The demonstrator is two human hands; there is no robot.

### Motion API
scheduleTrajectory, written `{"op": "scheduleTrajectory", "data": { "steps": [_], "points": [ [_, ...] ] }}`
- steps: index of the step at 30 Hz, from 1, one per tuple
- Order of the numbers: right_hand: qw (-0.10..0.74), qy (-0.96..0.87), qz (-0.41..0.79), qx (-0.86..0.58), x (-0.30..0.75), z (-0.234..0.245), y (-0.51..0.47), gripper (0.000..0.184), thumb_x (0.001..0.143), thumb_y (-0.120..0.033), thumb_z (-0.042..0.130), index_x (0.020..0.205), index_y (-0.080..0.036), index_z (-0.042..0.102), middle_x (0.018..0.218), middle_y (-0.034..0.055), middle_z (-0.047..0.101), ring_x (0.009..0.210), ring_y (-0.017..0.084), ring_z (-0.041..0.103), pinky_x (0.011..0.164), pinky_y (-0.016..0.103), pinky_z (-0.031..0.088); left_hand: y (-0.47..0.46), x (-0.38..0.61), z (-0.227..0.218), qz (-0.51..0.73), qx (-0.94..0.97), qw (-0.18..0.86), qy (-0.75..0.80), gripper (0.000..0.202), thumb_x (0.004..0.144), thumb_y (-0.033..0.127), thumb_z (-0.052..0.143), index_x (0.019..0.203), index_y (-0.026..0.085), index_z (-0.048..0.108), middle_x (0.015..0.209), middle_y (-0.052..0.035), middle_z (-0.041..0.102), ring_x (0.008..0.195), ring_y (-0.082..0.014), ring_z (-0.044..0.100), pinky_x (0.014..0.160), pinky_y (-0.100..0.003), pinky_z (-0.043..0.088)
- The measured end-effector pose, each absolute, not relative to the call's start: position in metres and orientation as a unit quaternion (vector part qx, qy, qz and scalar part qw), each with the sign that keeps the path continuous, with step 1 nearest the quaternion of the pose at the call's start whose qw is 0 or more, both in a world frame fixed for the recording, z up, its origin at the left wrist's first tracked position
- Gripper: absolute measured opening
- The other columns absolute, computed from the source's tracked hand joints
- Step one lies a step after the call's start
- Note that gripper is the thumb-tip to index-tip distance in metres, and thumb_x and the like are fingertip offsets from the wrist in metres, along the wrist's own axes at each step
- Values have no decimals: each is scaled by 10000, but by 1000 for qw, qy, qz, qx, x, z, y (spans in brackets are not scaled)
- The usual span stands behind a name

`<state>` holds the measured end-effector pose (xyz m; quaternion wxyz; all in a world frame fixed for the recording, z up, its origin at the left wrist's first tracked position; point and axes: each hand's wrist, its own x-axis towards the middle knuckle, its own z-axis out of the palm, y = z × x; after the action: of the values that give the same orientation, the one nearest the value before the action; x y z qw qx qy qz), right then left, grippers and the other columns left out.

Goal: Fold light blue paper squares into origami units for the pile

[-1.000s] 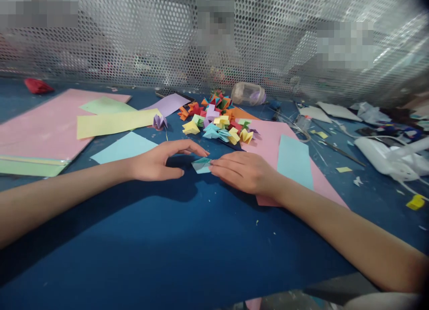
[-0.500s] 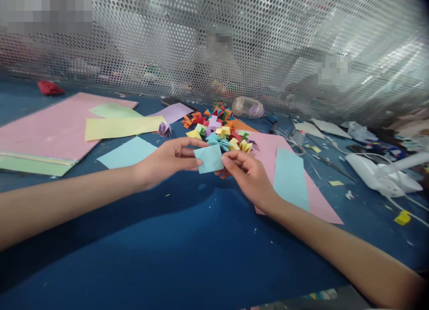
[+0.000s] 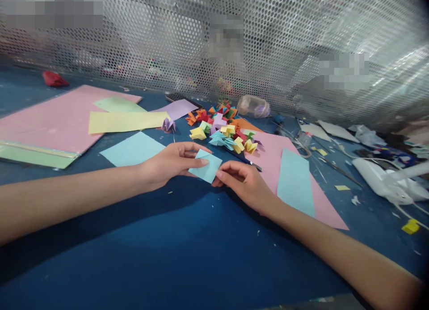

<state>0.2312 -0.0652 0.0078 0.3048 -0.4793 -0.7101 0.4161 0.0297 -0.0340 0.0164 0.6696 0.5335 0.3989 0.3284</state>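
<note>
So the light blue paper square (image 3: 206,167) is sitting mid-frame, lifted just off the blue bench (image 3: 174,256) and tilting a bit. Both hands are on it. The left hand (image 3: 167,164) is coming in from 9 o'clock, its grip pinching the square's left edge between thumb and fingers. The right hand (image 3: 246,187) is coming in from 4 o'clock, its grip pinching the lower right corner with the fingertips.

My take on handling: this is looking like thin craft paper, so it's weighing next to nothing, bending at the slightest push and creasing for good if you're squeezing mid-sheet. It's probably a little slick between dry fingers too. I'd be holding it by opposite edges or corners, lightly, just like here.

Around it, the pile of folded pieces (image 3: 221,126) in mixed colours is lying near the square at 12 o'clock. A bigger blue sheet (image 3: 132,149) is lying at 10 o'clock, just beside the left hand. A pink sheet (image 3: 268,153) with a blue strip (image 3: 295,180) on it is lying at 3 o'clock.
</note>
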Motion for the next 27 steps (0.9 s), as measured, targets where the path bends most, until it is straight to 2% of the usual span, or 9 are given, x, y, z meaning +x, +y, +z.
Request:
{"op": "scheduleTrajectory", "data": {
  "steps": [3,6,9,12,15,18,20,24,27],
  "points": [
    [311,-713,383,-499,231,8,-65,263,800,-444,637,763,-185,608,712,8,679,670,145,637,629,265,493,-35,29,15,327,569,639,401,301,723,258,745,999,194,643,700,28,608,619,-81,574,508,-162,424],
    [327,-722,357,-494,233,8,-62,301,865,-455,550,752,-184,619,705,11,670,656,130,623,624,260,483,-35,28,13,333,590,620,397,312,732,286,735,1018,205,641,713,21,620,607,-91,567,508,-177,411],
    [387,-706,343,-483,234,9,-60,294,909,-444,480,843,-190,613,766,17,660,665,117,609,617,255,487,-34,27,13,336,604,603,399,327,724,301,739,1022,209,641,699,23,611,579,-88,543,491,-179,391],
    [413,-706,339,-464,235,8,-60,232,834,-404,617,966,-217,582,843,12,647,728,125,621,636,257,502,-35,28,13,329,618,593,398,334,716,301,746,1021,208,645,619,45,541,552,-80,511,480,-171,377],
    [415,-711,353,-445,234,7,-61,243,777,-347,696,954,-227,579,826,-1,641,746,132,630,642,261,517,-37,29,14,325,611,600,402,391,711,324,752,1063,208,627,710,22,593,643,-97,569,530,-175,428],
    [449,-687,349,-452,233,7,-62,182,781,-324,694,889,-230,581,784,-13,636,704,127,630,626,265,533,-36,29,15,326,577,640,389,469,702,306,763,1122,194,586,917,-36,662,807,-138,629,671,-230,510],
    [467,-676,338,-460,233,7,-63,181,770,-322,705,872,-234,585,777,-15,642,697,132,637,629,276,545,-36,29,15,330,566,664,360,482,703,251,761,1141,182,572,948,-47,677,841,-148,643,743,-264,523],
    [443,-694,331,-461,233,7,-65,192,782,-323,696,944,-240,634,828,2,694,763,157,670,711,313,561,-37,30,13,326,566,670,354,426,723,198,737,1122,167,588,915,-37,695,814,-133,648,728,-241,521],
    [415,-723,322,-448,234,6,-65,306,769,-304,713,1067,-258,655,912,9,720,834,172,678,790,339,557,-38,30,12,321,562,666,372,304,743,205,724,1028,153,631,882,-28,696,777,-111,639,680,-199,511]
  ]
}}
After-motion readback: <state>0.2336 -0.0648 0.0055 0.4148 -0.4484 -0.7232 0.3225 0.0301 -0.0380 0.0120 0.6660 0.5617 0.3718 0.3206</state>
